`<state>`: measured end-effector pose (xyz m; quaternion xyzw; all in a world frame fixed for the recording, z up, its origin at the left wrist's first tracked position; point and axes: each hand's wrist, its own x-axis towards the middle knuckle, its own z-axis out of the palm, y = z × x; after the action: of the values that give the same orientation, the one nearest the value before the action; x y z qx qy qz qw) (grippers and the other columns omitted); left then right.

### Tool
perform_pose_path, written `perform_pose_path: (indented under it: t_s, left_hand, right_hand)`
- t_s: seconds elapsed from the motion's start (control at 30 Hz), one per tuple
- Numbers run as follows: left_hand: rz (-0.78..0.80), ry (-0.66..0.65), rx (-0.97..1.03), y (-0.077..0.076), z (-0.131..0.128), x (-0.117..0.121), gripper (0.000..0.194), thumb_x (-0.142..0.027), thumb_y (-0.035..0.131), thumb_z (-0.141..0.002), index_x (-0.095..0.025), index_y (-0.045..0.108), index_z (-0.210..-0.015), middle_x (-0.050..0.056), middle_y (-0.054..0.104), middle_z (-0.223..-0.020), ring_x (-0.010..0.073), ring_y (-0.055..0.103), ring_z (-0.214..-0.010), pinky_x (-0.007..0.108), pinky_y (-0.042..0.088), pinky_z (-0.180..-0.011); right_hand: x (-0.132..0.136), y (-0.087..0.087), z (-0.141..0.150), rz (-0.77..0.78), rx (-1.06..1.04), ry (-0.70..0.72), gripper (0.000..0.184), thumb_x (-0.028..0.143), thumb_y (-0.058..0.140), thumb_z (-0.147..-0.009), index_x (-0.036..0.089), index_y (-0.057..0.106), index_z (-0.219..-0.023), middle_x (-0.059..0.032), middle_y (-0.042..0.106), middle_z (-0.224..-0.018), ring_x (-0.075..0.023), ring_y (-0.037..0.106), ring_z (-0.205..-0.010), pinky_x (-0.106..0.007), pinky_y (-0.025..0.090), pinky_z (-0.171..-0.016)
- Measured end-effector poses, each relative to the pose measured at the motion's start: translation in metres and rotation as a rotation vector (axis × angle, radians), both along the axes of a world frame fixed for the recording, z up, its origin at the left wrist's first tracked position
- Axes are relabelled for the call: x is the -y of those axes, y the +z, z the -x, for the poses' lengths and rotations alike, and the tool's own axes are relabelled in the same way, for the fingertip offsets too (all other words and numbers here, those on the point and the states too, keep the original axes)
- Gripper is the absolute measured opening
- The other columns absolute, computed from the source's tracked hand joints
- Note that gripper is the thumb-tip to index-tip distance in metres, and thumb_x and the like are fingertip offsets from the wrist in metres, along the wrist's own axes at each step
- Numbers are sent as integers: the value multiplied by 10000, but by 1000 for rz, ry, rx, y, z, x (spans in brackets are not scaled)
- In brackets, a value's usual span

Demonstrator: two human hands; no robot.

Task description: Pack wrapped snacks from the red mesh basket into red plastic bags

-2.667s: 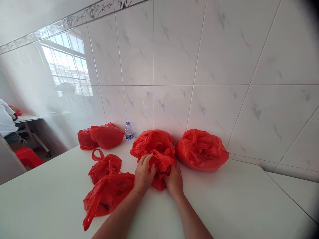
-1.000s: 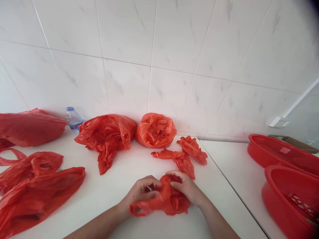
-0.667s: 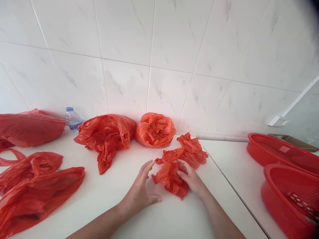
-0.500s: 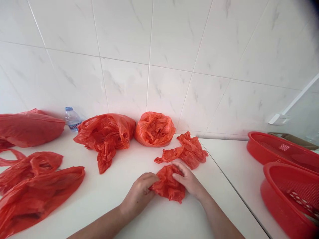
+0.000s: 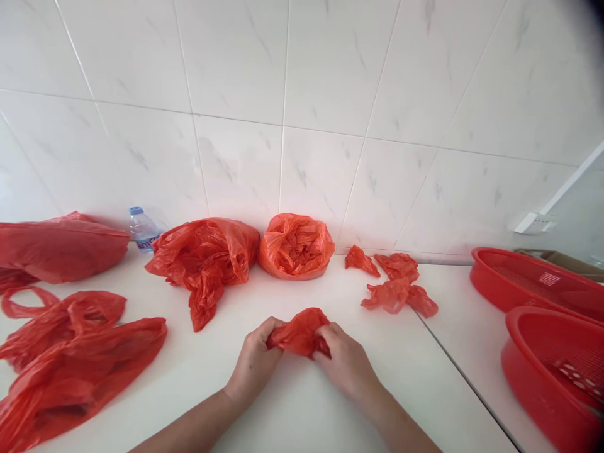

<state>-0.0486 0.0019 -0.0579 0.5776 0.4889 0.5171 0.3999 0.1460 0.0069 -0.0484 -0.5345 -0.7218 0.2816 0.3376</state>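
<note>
Between my two hands is a crumpled red plastic bag (image 5: pixel 301 332), held just over the white table. My left hand (image 5: pixel 257 360) pinches its left side, thumb on top. On the other side my right hand (image 5: pixel 346 362) is closed on the bag's right edge, its fingertips partly hidden in the folds. Beyond my right hand lie several loose crumpled red bags (image 5: pixel 396 292). Straight ahead, a round open red bag (image 5: pixel 296 246) stands against the wall, stuffed with more red plastic.
A bulging red bag (image 5: pixel 207 255) and a water bottle (image 5: pixel 143 229) stand along the tiled wall. More red bags (image 5: pixel 85 371) spread over the left side. Two red plastic baskets (image 5: pixel 523 333) sit at the right, past the seam between the tables.
The bag in my hands has become flatter and wider, and my right hand now grips its edge instead of resting over it. The loose bags beyond have shifted right and lie spread apart.
</note>
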Motion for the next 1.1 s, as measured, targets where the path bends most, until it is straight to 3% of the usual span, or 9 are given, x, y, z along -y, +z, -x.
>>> perform_pose_path:
  t_s: [0.07, 0.17, 0.37, 0.47, 0.53, 0.63, 0.73, 0.93, 1.1]
  left_hand:
    - [47, 49, 73, 1, 7, -5, 116, -94, 508, -661, -204, 510, -698, -52, 554, -645, 127, 550, -624, 242, 452, -598]
    - [115, 110, 188, 5, 17, -12, 108, -194, 549, -712, -212, 442, -714, -59, 530, -640, 131, 578, -591, 247, 482, -539]
    - [167, 94, 308, 9, 19, -10, 206, -389, 567, -797, -194, 523, -848, 25, 629, -880, 140, 625, -718, 280, 551, -641]
    - [197, 65, 297, 9, 14, -8, 215, -401, 573, -802, -188, 563, -831, 11, 622, -817, 110, 579, -604, 217, 517, -519]
    - [209, 30, 289, 11, 10, -5, 226, -409, 591, -786, -184, 583, -802, 12, 610, -748, 136, 579, -622, 172, 435, -391]
    - [226, -63, 289, 17, 2, 2, 252, -426, 593, -784, -175, 599, -761, 15, 605, -680, 162, 588, -609, 164, 363, -315]
    - [258, -153, 295, 22, -7, 11, 307, -452, 571, -799, -168, 587, -684, 1, 578, -589, 141, 550, -496, 179, 363, -300]
    - [370, -254, 515, 25, -7, 15, 247, -391, 589, -778, -166, 578, -674, 4, 570, -614, 111, 526, -463, 173, 359, -316]
    - [368, -164, 594, 24, 4, 6, 312, -405, 587, -769, -192, 455, -583, -65, 404, -495, 65, 396, -384, 172, 343, -336]
  right_hand:
    - [-12, -4, -15, 111, -122, -52, 67, 197, 539, -695, 219, 594, -726, 21, 583, -714, -139, 531, -640, -260, 403, -613]
    - [-32, -7, -47, 189, -264, -134, 61, 260, 519, -710, 203, 523, -689, 44, 505, -602, -117, 468, -532, -245, 387, -523]
    - [-39, -2, -68, 148, -338, -288, 194, 277, 507, -712, 192, 542, -883, -49, 590, -891, -188, 575, -789, -315, 473, -652]
    - [-20, 7, -47, -257, -226, -347, 306, 211, 540, -701, 216, 534, -1007, -81, 546, -1079, -229, 529, -995, -379, 456, -820]
    - [-2, 12, -26, -587, -88, -208, 206, 171, 527, -753, 215, 542, -954, -76, 555, -979, -217, 540, -937, -377, 464, -808]
    - [22, 11, 9, -756, 108, 112, 184, 96, 475, -821, 210, 554, -942, -61, 591, -873, -186, 570, -814, -338, 489, -724]
    - [30, 2, 32, -833, 235, 154, 274, 57, 449, -837, 203, 559, -1041, -73, 646, -917, -196, 604, -833, -347, 511, -735]
    - [4, -15, 11, -742, 562, -123, 366, 70, 420, -822, 194, 564, -1134, -125, 610, -1162, -230, 609, -864, -367, 524, -700]
    - [-25, -13, -42, -563, 670, -296, 460, 7, 409, -709, 212, 589, -1080, -109, 598, -1025, -232, 582, -800, -336, 504, -596]
